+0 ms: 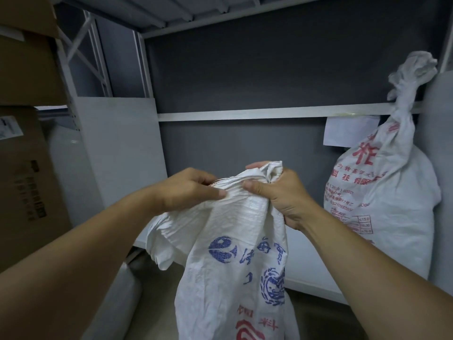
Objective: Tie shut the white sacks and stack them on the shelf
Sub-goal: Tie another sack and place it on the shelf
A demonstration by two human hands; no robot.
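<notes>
Left hand (188, 190) and right hand (277, 192) both grip the blue-printed white sack's (235, 266) bunched neck; a tied red-printed sack (382, 192) stands on the shelf (318, 288).

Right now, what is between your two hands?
In the head view, only the bunched neck of the white sack lies between the left hand and right hand.

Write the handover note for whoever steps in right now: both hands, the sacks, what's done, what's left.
Hands: the left hand pinches the gathered neck of the blue-printed sack; the right hand has its fingers curled round the same neck, close beside it.
Sacks: the red-printed sack stands knotted at the right end of the shelf. The blue-printed sack hangs in front of the shelf, its bottom out of view.
Done: one sack tied and shelved.
To do: knot the blue-printed sack, then set it on the shelf.
</notes>
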